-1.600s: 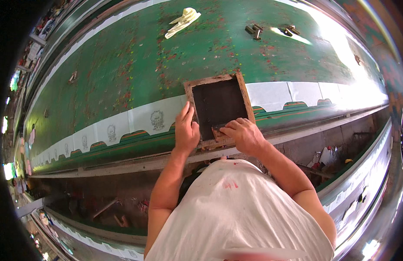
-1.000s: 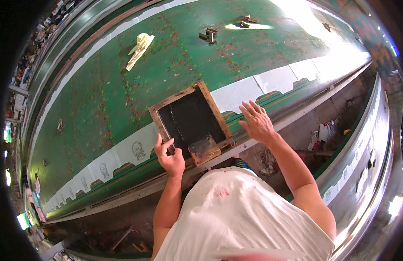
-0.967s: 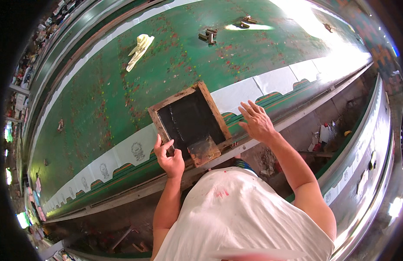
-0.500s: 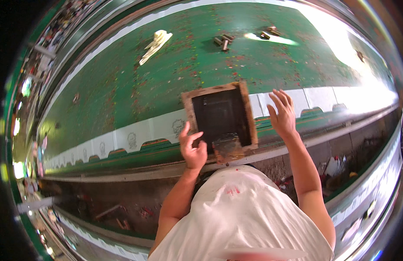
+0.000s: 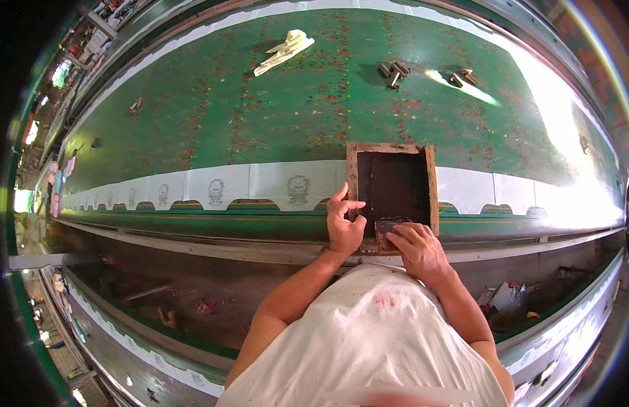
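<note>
A wooden screen printing frame [image 5: 353, 166] with a dark mesh lies on the white fabric strip [image 5: 259, 183] along the table's near edge. My left hand [image 5: 345, 227] grips its left rail near the lower corner, one finger along the outside and others bent over the wood. Inside the frame, at its near end, sits a small dark squeegee [image 5: 386, 237]. The fingers of my right hand [image 5: 420, 251] are closed over its right part, hiding some of it. To the left of the frame, dark printed emblems [image 5: 298, 191] repeat along the strip.
The long green table [image 5: 213, 122] is speckled with paint. On its far part lie a crumpled cream cloth [image 5: 285, 51], several small metal blocks [image 5: 396, 71] and a second small group of blocks [image 5: 466, 77]. A metal rail [image 5: 260, 252] runs along the near edge. Behind me stands another table [image 5: 145, 359].
The frame has turned from a tilt to nearly square with the table edge, slightly farther from the last emblem. My right hand has come from beside the frame onto the squeegee.
</note>
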